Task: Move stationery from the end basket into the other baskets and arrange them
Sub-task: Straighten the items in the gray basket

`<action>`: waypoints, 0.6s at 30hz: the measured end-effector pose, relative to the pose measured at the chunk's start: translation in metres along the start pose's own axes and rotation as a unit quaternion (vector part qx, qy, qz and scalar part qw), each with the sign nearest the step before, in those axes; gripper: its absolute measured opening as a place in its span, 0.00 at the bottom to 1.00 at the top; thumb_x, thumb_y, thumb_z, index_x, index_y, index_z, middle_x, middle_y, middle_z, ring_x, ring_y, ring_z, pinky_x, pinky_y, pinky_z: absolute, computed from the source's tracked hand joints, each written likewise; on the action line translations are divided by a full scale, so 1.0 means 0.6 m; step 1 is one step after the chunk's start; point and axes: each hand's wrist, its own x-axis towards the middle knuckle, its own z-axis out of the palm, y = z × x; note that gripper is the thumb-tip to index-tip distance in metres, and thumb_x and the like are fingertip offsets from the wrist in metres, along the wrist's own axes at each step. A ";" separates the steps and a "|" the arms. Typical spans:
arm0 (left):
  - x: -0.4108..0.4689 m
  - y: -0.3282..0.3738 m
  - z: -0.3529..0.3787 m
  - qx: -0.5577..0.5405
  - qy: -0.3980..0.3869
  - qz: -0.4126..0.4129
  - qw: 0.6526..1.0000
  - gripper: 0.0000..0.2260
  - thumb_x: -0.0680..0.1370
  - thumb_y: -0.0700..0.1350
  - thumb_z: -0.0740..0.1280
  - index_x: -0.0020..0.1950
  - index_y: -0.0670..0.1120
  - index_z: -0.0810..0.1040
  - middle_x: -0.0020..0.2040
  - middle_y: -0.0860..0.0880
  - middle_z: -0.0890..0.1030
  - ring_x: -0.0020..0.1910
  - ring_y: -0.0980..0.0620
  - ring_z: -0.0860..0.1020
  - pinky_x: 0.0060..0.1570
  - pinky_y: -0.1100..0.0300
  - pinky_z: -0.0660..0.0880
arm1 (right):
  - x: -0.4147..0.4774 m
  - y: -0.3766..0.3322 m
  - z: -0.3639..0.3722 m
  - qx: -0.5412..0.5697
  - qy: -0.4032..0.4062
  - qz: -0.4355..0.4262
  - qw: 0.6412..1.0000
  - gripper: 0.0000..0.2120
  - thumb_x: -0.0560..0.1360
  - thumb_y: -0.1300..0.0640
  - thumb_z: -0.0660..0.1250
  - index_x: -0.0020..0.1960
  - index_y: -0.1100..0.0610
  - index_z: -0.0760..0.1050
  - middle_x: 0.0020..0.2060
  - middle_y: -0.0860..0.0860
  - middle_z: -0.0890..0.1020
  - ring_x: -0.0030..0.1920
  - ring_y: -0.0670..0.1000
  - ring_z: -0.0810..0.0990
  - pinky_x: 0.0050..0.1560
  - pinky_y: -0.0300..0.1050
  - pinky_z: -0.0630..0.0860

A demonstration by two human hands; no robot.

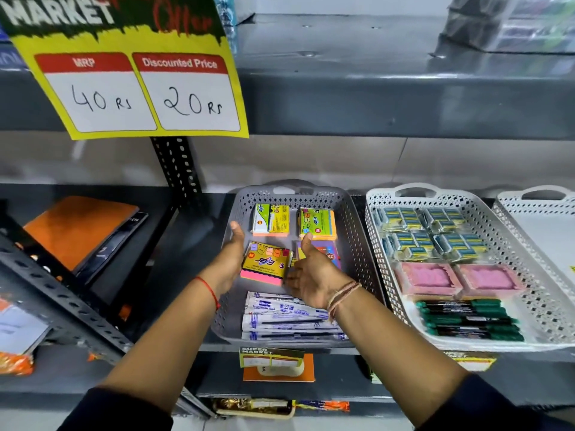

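Grey perforated plastic basket point(351, 241) between both flat hands.

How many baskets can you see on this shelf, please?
3: the grey basket by the hands, a white basket to its right, and another white one cut off at the right edge. More may lie out of view.

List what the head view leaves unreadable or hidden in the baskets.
- Purple pad: mostly covered by the right hand.
- Far-right white basket: cut off by the frame edge; contents unseen.
- Pen packets: print too small to read.
- Left hand fingers: tucked behind the yellow pad.
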 end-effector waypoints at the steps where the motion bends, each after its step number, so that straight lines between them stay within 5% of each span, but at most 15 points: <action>1: -0.001 0.001 0.001 0.002 0.005 -0.006 1.000 0.35 0.76 0.63 0.36 0.71 0.43 0.63 0.64 0.30 0.70 0.59 0.35 0.75 0.56 0.53 0.73 | 0.000 0.000 0.002 0.011 0.000 0.001 1.000 0.40 0.74 0.32 0.42 0.74 0.61 0.57 0.70 0.60 0.69 0.72 0.57 0.66 0.74 0.48 0.58; 4: 0.005 0.004 0.003 -0.029 0.003 -0.015 0.999 0.35 0.77 0.62 0.36 0.72 0.41 0.62 0.58 0.36 0.58 0.50 0.40 0.70 0.55 0.50 0.60 | 0.001 -0.004 0.008 0.040 -0.013 -0.003 0.999 0.39 0.75 0.32 0.42 0.73 0.60 0.60 0.69 0.60 0.71 0.70 0.56 0.69 0.64 0.46 0.68; 5: 0.008 0.003 0.002 -0.040 0.008 -0.014 0.999 0.35 0.77 0.62 0.36 0.73 0.41 0.58 0.47 0.31 0.80 0.42 0.42 0.77 0.54 0.52 0.59 | -0.001 -0.007 0.011 0.048 -0.015 -0.005 0.999 0.39 0.75 0.33 0.42 0.73 0.60 0.60 0.69 0.60 0.71 0.69 0.56 0.70 0.56 0.44 0.71; 6: 0.008 0.004 0.000 -0.049 0.014 -0.013 0.999 0.34 0.77 0.63 0.36 0.74 0.42 0.56 0.24 0.50 0.79 0.33 0.44 0.81 0.54 0.52 0.58 | -0.001 -0.010 0.012 0.051 -0.013 -0.006 0.999 0.38 0.76 0.33 0.43 0.73 0.60 0.59 0.69 0.60 0.71 0.69 0.56 0.71 0.49 0.43 0.72; 7: 0.006 0.005 -0.001 -0.061 0.016 -0.014 0.998 0.34 0.77 0.63 0.37 0.73 0.43 0.57 0.42 0.36 0.84 0.34 0.46 0.81 0.54 0.52 0.59 | -0.001 -0.014 0.013 0.051 -0.009 -0.003 0.999 0.38 0.76 0.33 0.43 0.73 0.61 0.58 0.69 0.60 0.71 0.69 0.56 0.71 0.47 0.43 0.72; 9: 0.007 0.006 -0.003 -0.099 0.004 -0.022 0.995 0.35 0.76 0.64 0.37 0.72 0.44 0.61 0.58 0.34 0.70 0.52 0.44 0.68 0.53 0.51 0.59 | 0.003 -0.021 0.012 0.046 -0.005 0.000 0.999 0.39 0.76 0.33 0.43 0.73 0.63 0.57 0.69 0.61 0.71 0.69 0.56 0.70 0.52 0.45 0.69; 12: 0.017 0.002 -0.008 -0.130 -0.004 -0.045 0.991 0.38 0.74 0.67 0.37 0.71 0.44 0.63 0.59 0.39 0.56 0.58 0.43 0.54 0.55 0.49 0.48 | 0.014 -0.029 0.007 0.027 0.002 -0.003 1.000 0.39 0.76 0.34 0.41 0.73 0.62 0.58 0.69 0.61 0.71 0.69 0.57 0.71 0.52 0.45 0.68; 13: 0.023 0.000 -0.011 -0.130 -0.001 -0.053 0.990 0.38 0.73 0.68 0.38 0.70 0.45 0.65 0.30 0.60 0.43 0.27 0.61 0.38 0.26 0.59 0.37 | 0.013 -0.031 0.009 0.026 0.006 -0.003 1.000 0.38 0.77 0.34 0.41 0.73 0.62 0.58 0.68 0.61 0.71 0.69 0.57 0.71 0.51 0.44 0.68; 14: 0.025 -0.003 -0.014 -0.125 0.002 -0.056 0.991 0.38 0.73 0.69 0.38 0.66 0.45 0.68 0.20 0.45 0.74 0.16 0.51 0.71 0.20 0.68 0.70 | 0.017 -0.030 0.007 0.022 0.005 -0.004 1.000 0.38 0.77 0.34 0.41 0.74 0.62 0.58 0.68 0.61 0.71 0.68 0.57 0.71 0.52 0.44 0.68; 15: 0.025 -0.003 -0.017 -0.121 0.004 -0.058 0.991 0.38 0.72 0.70 0.38 0.61 0.44 0.71 0.19 0.50 0.67 0.14 0.56 0.64 0.16 0.68 0.59 | 0.012 -0.031 0.009 0.023 0.007 0.000 1.000 0.38 0.76 0.34 0.41 0.74 0.62 0.57 0.69 0.61 0.71 0.69 0.57 0.71 0.53 0.45 0.68; 18: 0.028 -0.008 -0.017 -0.128 0.002 -0.056 0.990 0.35 0.72 0.70 0.38 0.45 0.45 0.72 0.19 0.52 0.62 0.13 0.58 0.61 0.17 0.69 0.61 | 0.019 -0.028 0.002 0.015 0.003 -0.002 1.000 0.39 0.76 0.33 0.41 0.75 0.61 0.54 0.69 0.61 0.71 0.69 0.57 0.70 0.55 0.45 0.67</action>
